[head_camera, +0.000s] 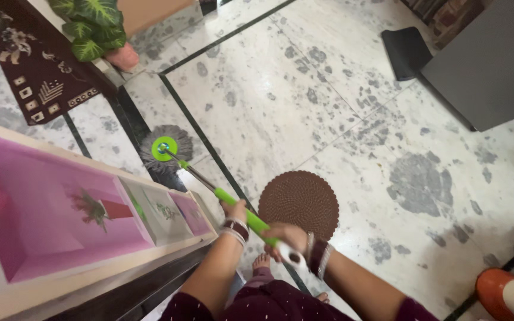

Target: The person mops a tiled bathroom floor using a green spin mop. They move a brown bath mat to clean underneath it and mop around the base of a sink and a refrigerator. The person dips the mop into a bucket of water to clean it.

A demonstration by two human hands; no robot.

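Note:
I hold a spin mop with both hands. Its green and silver handle [209,188] slopes up to the left from my body. My left hand [234,211] grips the green part of the handle, bangles on the wrist. Lower down, my right hand [287,238] closes around the white end of the handle. The round grey mop head [165,147] with its green hub lies flat on the marble floor [281,95], close to a dark inlaid strip. My bare foot [261,260] shows below the hands.
A round brown mat [299,201] lies right of the handle. A pink-and-cream cabinet top [43,214] fills the left. A dark patterned rug [31,65] and a potted plant [93,24] sit top left. A grey furniture piece [489,65] stands top right; an orange object [507,294] is bottom right.

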